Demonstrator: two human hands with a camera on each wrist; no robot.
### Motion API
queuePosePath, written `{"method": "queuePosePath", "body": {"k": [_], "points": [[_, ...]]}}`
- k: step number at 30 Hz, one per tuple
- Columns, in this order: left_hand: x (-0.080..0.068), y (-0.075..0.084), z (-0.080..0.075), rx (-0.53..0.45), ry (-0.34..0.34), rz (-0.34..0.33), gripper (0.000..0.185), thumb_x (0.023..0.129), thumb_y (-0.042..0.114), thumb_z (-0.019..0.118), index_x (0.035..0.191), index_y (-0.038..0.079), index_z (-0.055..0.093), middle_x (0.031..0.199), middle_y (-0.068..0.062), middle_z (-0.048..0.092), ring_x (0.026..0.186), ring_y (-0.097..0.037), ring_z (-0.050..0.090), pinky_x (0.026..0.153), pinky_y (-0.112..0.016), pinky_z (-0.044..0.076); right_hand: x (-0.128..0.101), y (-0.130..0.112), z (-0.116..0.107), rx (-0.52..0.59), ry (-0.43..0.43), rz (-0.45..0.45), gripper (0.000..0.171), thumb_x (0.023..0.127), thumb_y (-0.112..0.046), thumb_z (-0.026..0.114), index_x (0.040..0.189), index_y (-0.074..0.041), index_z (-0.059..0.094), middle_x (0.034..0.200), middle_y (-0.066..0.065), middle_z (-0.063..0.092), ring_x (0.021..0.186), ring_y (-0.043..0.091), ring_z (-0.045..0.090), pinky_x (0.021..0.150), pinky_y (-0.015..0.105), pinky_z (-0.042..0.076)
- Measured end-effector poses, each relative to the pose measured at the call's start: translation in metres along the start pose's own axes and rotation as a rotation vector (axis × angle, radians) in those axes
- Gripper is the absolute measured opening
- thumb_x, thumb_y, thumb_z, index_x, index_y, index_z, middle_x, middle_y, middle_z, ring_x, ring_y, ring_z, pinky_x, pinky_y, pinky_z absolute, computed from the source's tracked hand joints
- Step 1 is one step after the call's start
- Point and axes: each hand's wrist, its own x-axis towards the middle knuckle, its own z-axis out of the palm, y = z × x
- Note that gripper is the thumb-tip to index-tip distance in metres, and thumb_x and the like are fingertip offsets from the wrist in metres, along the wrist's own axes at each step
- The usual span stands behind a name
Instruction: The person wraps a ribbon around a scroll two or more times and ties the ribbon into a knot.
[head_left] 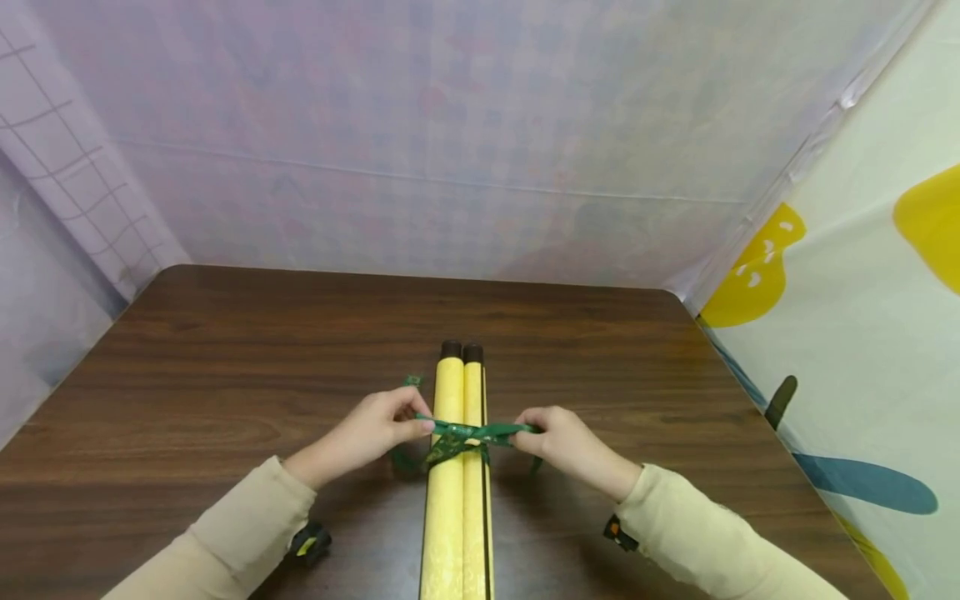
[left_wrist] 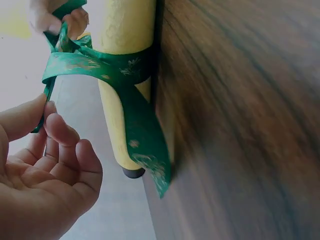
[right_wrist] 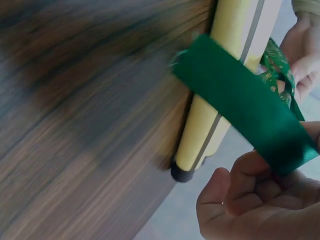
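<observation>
Two yellow rolled scrolls (head_left: 447, 521) with dark end knobs lie side by side, pointing away from me. A green ribbon (head_left: 459, 442) with gold print wraps around them and crosses on top. On the left, my left hand (head_left: 371, 432) pinches one part of the ribbon between thumb and fingertips. My right hand (head_left: 564, 440) grips another part on the right side. In the left wrist view, a ribbon tail (left_wrist: 146, 135) hangs down beside the scrolls. A wide plain-green tail (right_wrist: 240, 100) runs from the right hand's fingers in the right wrist view.
The dark wooden table (head_left: 262, 350) reaches back to a pale checked curtain (head_left: 450, 167). A white sheet with yellow and blue shapes (head_left: 847, 333) hangs along the right edge. Small dark devices (head_left: 309, 543) sit at both wrists.
</observation>
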Motion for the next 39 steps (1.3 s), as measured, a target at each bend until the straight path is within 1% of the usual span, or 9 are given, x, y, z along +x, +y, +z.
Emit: {"method": "queuePosePath", "body": {"k": [4,9,12,16,22,27,32,39], "points": [[-0.002,-0.005,-0.004,-0.010,-0.004,0.002,0.011,0.087,0.019,0.066,0.086,0.009,0.062,0.073,0.002,0.058,0.068,-0.013,0.052,0.061,-0.027,0.044,-0.001,0.005,-0.004,-0.056,-0.006,0.015,0.008,0.075,-0.015,0.057,0.077,-0.011,0.063,0.058,-0.007,0.045,0.053,0.009,0.041,0.051,0.025,0.035],[-0.007,-0.009,-0.011,0.000,-0.018,0.000,0.011,0.087,0.019,0.066,0.086,0.008,0.062,0.072,0.002,0.058,0.066,-0.012,0.051,0.060,-0.026,0.043,-0.002,0.012,-0.009,-0.068,-0.015,0.036,0.006,0.074,-0.014,0.056,0.074,-0.011,0.061,0.059,-0.007,0.045,0.053,0.009,0.040,0.051,0.025,0.035],[-0.011,-0.010,-0.015,0.011,-0.024,-0.019,0.009,0.087,0.017,0.066,0.086,0.009,0.061,0.071,0.002,0.057,0.062,-0.012,0.048,0.057,-0.026,0.041,-0.002,0.018,-0.011,-0.074,-0.010,0.050,0.005,0.074,-0.014,0.057,0.073,-0.011,0.060,0.061,-0.006,0.047,0.054,0.010,0.041,0.053,0.026,0.035],[-0.014,-0.014,-0.017,0.015,-0.036,-0.028,0.008,0.087,0.017,0.066,0.085,0.010,0.061,0.070,0.002,0.056,0.060,-0.012,0.046,0.054,-0.025,0.040,-0.004,0.023,-0.012,-0.092,-0.013,0.070,0.005,0.073,-0.014,0.058,0.072,-0.011,0.060,0.062,-0.005,0.047,0.057,0.010,0.042,0.054,0.026,0.035],[-0.017,-0.017,-0.020,0.044,-0.043,-0.004,0.008,0.086,0.015,0.066,0.083,0.010,0.061,0.070,0.003,0.058,0.060,-0.010,0.047,0.053,-0.024,0.039,-0.004,0.026,-0.014,-0.160,0.008,0.077,0.006,0.072,-0.016,0.059,0.071,-0.012,0.063,0.063,-0.006,0.051,0.059,0.011,0.044,0.056,0.026,0.037],[-0.018,-0.017,-0.021,0.085,-0.056,0.027,0.008,0.086,0.013,0.066,0.082,0.011,0.059,0.068,0.005,0.056,0.056,-0.007,0.045,0.051,-0.023,0.039,-0.003,0.030,-0.013,-0.217,0.024,0.061,0.005,0.069,-0.017,0.060,0.068,-0.013,0.061,0.061,-0.007,0.051,0.058,0.010,0.044,0.056,0.026,0.038],[-0.020,-0.018,-0.024,0.132,-0.060,0.061,0.010,0.086,0.011,0.066,0.080,0.013,0.058,0.066,0.007,0.054,0.056,-0.006,0.043,0.051,-0.022,0.038,-0.001,0.037,-0.011,-0.244,0.008,0.061,0.005,0.068,-0.017,0.060,0.067,-0.013,0.059,0.061,-0.006,0.050,0.057,0.010,0.043,0.055,0.026,0.038],[-0.024,-0.021,-0.026,0.144,-0.093,0.060,0.010,0.086,0.010,0.065,0.081,0.012,0.057,0.067,0.008,0.054,0.056,-0.005,0.044,0.050,-0.022,0.040,-0.001,0.038,-0.007,-0.258,-0.007,0.061,0.006,0.068,-0.018,0.060,0.065,-0.013,0.058,0.060,-0.006,0.048,0.056,0.010,0.043,0.054,0.026,0.037]]}}
